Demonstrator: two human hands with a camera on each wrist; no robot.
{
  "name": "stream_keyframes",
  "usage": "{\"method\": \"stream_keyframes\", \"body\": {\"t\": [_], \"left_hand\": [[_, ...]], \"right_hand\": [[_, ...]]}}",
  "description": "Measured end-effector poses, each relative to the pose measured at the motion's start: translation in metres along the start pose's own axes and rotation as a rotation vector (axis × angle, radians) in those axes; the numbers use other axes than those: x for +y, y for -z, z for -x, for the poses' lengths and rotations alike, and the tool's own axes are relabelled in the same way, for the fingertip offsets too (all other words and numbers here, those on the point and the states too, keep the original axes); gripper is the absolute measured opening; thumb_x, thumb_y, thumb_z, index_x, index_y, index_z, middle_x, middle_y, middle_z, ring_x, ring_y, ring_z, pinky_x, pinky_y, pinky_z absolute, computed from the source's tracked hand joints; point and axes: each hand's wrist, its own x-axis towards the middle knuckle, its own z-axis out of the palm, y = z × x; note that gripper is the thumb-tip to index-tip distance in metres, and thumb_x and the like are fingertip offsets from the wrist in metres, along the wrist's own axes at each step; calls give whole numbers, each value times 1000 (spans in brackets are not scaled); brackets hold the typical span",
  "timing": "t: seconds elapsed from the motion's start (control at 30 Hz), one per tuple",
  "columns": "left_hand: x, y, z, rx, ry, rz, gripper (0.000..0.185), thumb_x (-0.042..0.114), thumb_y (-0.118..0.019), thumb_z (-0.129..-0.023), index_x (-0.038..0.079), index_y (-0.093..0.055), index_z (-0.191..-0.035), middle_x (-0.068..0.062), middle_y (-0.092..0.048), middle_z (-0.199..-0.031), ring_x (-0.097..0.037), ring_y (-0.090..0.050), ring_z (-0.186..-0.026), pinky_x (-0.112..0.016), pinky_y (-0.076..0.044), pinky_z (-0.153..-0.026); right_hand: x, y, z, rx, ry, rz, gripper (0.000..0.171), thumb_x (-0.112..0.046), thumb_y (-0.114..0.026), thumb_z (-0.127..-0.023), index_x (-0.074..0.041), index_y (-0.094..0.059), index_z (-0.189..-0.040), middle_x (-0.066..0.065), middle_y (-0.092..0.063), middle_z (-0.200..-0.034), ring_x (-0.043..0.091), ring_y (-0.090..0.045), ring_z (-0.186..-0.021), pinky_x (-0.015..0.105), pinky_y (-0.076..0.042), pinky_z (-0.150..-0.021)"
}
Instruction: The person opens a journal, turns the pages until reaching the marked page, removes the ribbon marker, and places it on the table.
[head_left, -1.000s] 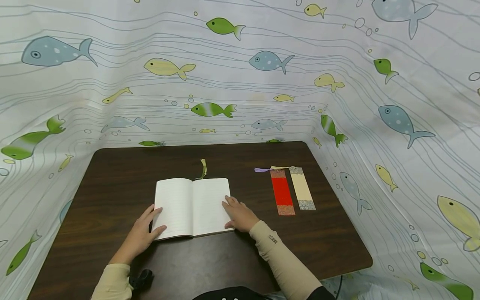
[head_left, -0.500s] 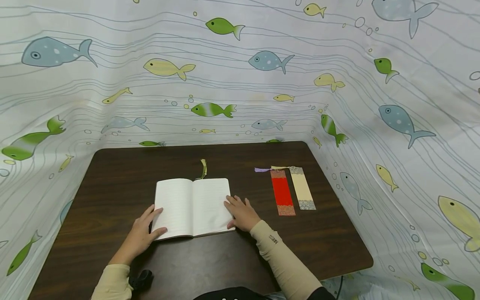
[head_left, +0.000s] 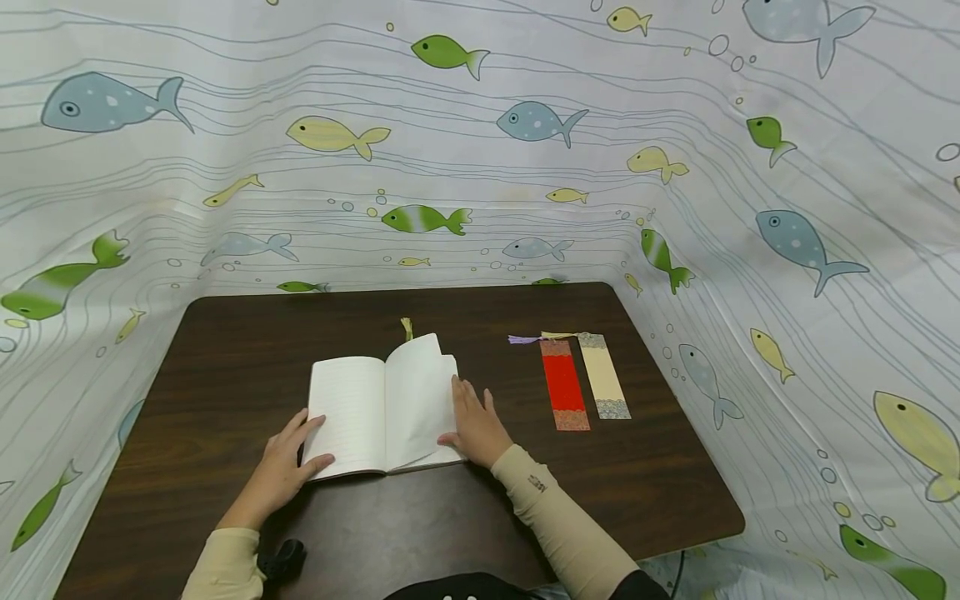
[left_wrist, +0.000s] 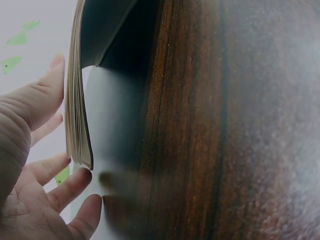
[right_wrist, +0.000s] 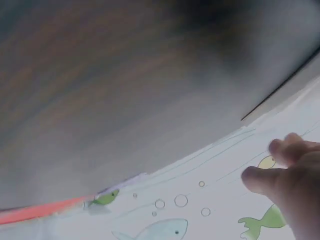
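An open notebook (head_left: 348,417) with white lined pages lies on the dark wooden table. My left hand (head_left: 283,462) rests at its left edge, thumb and fingertips on the page margin; the left wrist view shows the page stack (left_wrist: 76,100) beside the thumb. On the other side, my right hand (head_left: 480,427) touches the right edge with fingers extended and thumb spread over the page. One right-hand page (head_left: 416,400) is lifted and curved, its top corner standing above the pages under it. A yellow tassel (head_left: 407,328) shows beyond the notebook's top edge.
To the right lie a red bookmark (head_left: 564,385) with a purple tassel and a cream bookmark (head_left: 605,377) with silvery ends. A black object (head_left: 283,560) sits by the left wrist. Fish-patterned white cloth (head_left: 480,167) surrounds the table (head_left: 660,475).
My right hand has shifted slightly up and left, and a right-hand page that lay nearly flat has risen into a curve. The left hand and bookmarks have stayed put.
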Motion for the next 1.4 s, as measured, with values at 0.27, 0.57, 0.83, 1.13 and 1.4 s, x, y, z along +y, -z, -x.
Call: {"method": "stream_keyframes", "body": {"t": [0.27,0.57,0.83,1.13,1.4], "left_hand": [[2,0,-2,4,-4,-9,72,36,-74,-93,0,-45,-148,-35,-25,-157,-61,-29,-133,-79,-34,-94],[2,1,-5,-13,5,-1,74,39,-73,-94,1,-43,-150,-35,-24,-158,-61,-27,-135,-79,-34,-94],[3,1,-5,-10,13,31,60,33,-62,-103,-1,-44,-149,-35,-22,-159,-61,-24,-136,-80,-30,-97],[4,3,-6,71,-53,268,54,22,-23,-114,-19,-35,-147,-41,-22,-155,-65,-19,-139,-78,-16,-105],[0,5,-2,33,40,232,75,31,-52,-107,-10,-13,-157,-42,-26,-153,-61,-31,-137,-72,-31,-103]], "right_hand": [[-13,13,-4,4,65,-601,102,-26,-68,-100,4,9,-159,29,-31,-159,37,-43,-142,45,-37,-114],[-38,22,-1,-201,150,-1130,106,-68,-42,-97,-7,18,-160,21,0,-169,34,-18,-153,38,-34,-116],[-57,18,-2,-251,384,-657,91,-72,-32,-97,-14,-13,-164,3,-18,-170,16,-19,-154,40,-27,-120],[-75,8,1,-246,457,-211,57,-44,-55,-103,-23,-45,-155,4,-23,-168,23,-17,-155,58,-25,-118],[-80,5,2,-251,481,-152,53,-47,-50,-104,-28,-47,-154,0,-24,-168,20,-19,-155,56,-25,-119]]}}
